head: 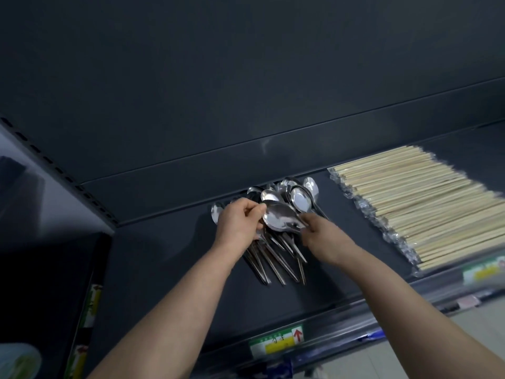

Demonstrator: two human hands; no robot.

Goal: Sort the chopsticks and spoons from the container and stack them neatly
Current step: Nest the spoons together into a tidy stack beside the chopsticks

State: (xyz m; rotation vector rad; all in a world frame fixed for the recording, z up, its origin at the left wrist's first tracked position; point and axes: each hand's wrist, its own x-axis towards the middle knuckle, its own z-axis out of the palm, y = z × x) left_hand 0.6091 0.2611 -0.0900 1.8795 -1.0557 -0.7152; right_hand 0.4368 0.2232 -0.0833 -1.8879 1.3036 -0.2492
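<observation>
The bare left forearm (175, 305) and right forearm (410, 305) reach forward, converging. The left grip (240, 222), fingers curled, pinches a spoon (278, 218) by its bowl tip; the right grip (323, 237) pinches its neck.

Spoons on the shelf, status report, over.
Left hand and right hand both pinch the top spoon over the spoon pile. Chopsticks lie stacked to the right, apart. Nothing in the way.
</observation>
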